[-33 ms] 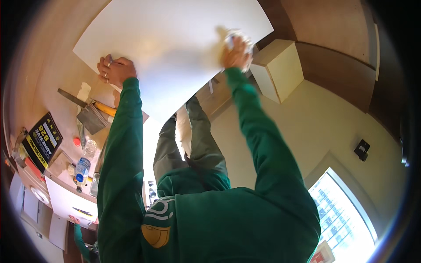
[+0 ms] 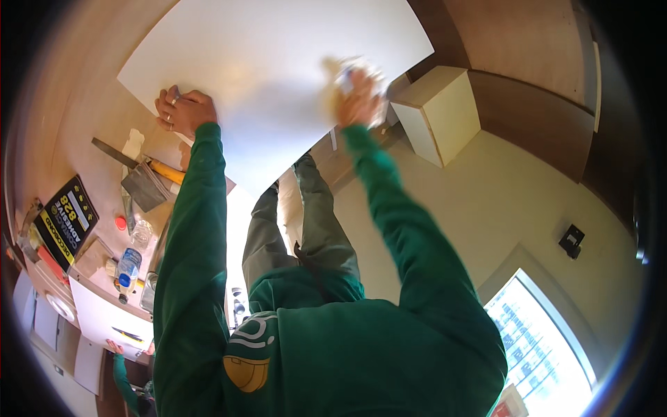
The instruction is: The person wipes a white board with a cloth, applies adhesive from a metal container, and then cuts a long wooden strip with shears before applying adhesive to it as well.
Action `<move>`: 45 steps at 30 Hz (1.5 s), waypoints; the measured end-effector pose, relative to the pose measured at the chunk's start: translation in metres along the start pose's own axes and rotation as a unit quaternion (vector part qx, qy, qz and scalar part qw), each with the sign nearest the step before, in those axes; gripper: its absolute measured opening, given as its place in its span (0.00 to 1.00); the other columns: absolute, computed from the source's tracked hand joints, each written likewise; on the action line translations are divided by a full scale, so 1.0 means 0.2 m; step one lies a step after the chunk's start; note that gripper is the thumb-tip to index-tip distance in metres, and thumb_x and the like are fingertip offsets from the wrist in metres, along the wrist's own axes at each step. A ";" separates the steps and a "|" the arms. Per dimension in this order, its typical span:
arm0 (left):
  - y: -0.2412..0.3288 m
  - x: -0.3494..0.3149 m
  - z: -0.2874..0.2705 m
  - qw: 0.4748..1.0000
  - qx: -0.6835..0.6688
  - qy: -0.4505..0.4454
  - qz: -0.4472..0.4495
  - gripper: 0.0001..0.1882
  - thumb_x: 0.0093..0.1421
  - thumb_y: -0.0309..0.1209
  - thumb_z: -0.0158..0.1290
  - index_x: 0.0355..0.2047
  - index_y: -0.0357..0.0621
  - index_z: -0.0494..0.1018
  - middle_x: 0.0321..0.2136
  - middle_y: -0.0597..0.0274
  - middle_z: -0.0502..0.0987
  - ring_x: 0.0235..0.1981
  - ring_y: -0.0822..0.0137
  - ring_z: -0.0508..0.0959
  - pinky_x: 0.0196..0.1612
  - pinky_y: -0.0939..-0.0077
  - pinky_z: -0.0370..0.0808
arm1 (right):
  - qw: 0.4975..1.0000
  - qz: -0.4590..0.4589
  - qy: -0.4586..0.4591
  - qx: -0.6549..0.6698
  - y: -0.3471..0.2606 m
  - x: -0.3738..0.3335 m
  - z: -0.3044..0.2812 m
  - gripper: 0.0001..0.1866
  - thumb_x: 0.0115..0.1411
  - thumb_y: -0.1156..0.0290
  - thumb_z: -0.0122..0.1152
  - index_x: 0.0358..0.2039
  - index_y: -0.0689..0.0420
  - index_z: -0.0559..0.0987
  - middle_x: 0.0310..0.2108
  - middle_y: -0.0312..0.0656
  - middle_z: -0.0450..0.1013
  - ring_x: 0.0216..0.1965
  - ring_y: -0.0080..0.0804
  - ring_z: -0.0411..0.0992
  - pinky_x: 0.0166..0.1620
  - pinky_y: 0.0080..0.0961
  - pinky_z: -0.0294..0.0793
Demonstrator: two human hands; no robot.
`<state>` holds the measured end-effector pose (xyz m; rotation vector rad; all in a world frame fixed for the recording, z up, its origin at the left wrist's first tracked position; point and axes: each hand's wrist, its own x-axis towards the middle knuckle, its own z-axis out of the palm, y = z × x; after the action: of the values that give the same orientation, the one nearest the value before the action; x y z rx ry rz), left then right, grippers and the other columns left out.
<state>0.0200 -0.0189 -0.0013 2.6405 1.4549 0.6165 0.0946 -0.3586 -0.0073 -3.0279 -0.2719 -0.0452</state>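
Note:
A large white sheet (image 2: 278, 42) lies across the work surface in front of me. My left hand (image 2: 186, 111), with rings on it, rests at the sheet's left edge with curled fingers. A small greyish bit shows between them, too little to name. My right hand (image 2: 360, 101) presses a crumpled whitish cloth (image 2: 379, 75) on the sheet near its right edge; both are blurred by motion. Left of my left forearm lie a yellow-handled tool (image 2: 167, 171) and a flat grey-brown block (image 2: 144, 187).
On the left are a black-and-yellow adhesive container (image 2: 67, 222), a plastic bottle (image 2: 129, 267), a red cap (image 2: 121, 223) and another white panel (image 2: 104, 306). Another person's green sleeve (image 2: 124, 379) shows at lower left. A pale box-shaped piece (image 2: 445, 115) stands to the right.
My right hand has slid with the cloth to the left and slightly nearer over the sheet. My left hand stays in the same place.

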 end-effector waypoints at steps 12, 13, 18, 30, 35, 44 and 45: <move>-0.06 0.00 -0.03 0.999 -0.049 0.000 0.000 0.19 0.56 0.34 0.46 0.48 0.49 0.73 0.57 0.58 0.69 0.63 0.56 0.63 0.66 0.44 0.51 | 0.998 -0.021 -0.058 0.012 -0.01 -0.18 -0.16 0.37 0.66 0.51 0.51 0.72 0.43 0.54 0.75 0.34 0.43 0.75 0.39 0.40 0.69 0.63 0.44; -0.07 0.00 -0.02 0.998 -0.065 -0.017 -0.012 0.20 0.57 0.34 0.46 0.50 0.49 0.72 0.58 0.57 0.68 0.65 0.56 0.62 0.68 0.42 0.48 | 0.998 -0.027 -0.064 0.011 -0.02 -0.18 -0.15 0.37 0.66 0.51 0.52 0.72 0.44 0.53 0.75 0.34 0.43 0.75 0.39 0.40 0.69 0.63 0.43; -0.10 -0.02 -0.01 0.996 -0.085 0.004 0.009 0.20 0.58 0.35 0.46 0.51 0.48 0.72 0.59 0.55 0.67 0.65 0.55 0.62 0.68 0.42 0.48 | 0.964 -0.212 -0.110 0.121 -0.29 -0.74 -0.14 0.42 0.60 0.55 0.57 0.72 0.47 0.52 0.75 0.39 0.42 0.75 0.47 0.37 0.70 0.61 0.34; -0.38 -0.72 -0.69 0.845 -0.461 -0.240 -0.128 0.16 0.69 0.36 0.48 0.48 0.36 0.73 0.41 0.56 0.78 0.43 0.67 0.77 0.50 0.73 0.71 | 0.275 0.323 -0.572 0.702 -0.04 -0.75 -0.57 0.28 0.68 0.52 0.52 0.60 0.59 0.71 0.54 0.45 0.74 0.53 0.36 0.74 0.58 0.34 0.71; -0.07 -1.15 -1.03 0.659 -0.560 -0.429 -0.261 0.23 0.70 0.42 0.47 0.56 0.36 0.69 0.49 0.61 0.75 0.51 0.70 0.72 0.56 0.73 0.67 | 0.326 0.304 -0.558 0.700 -0.08 -0.59 -0.58 0.26 0.68 0.53 0.51 0.59 0.58 0.72 0.55 0.43 0.74 0.53 0.36 0.74 0.57 0.35 0.73; -0.28 -1.30 -1.25 0.633 -0.564 -0.357 -0.392 0.21 0.68 0.37 0.52 0.56 0.37 0.69 0.47 0.64 0.76 0.48 0.73 0.73 0.53 0.76 0.69 | 0.695 -0.033 -0.391 0.602 -0.20 -0.71 -0.47 0.29 0.67 0.61 0.55 0.65 0.59 0.64 0.63 0.48 0.64 0.64 0.37 0.61 0.66 0.30 0.59; -0.33 -1.29 -1.29 0.621 -0.574 -0.373 -0.382 0.21 0.68 0.37 0.52 0.56 0.37 0.69 0.46 0.65 0.76 0.46 0.74 0.74 0.51 0.77 0.70 | 0.727 -0.155 -0.373 0.555 -0.22 -0.73 -0.49 0.32 0.66 0.62 0.58 0.66 0.61 0.62 0.63 0.50 0.62 0.64 0.39 0.62 0.65 0.32 0.60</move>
<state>-0.2501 -0.2295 0.1381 0.8880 1.0740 0.1386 -0.0582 -0.3506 0.0885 -1.6248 -0.5816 0.9504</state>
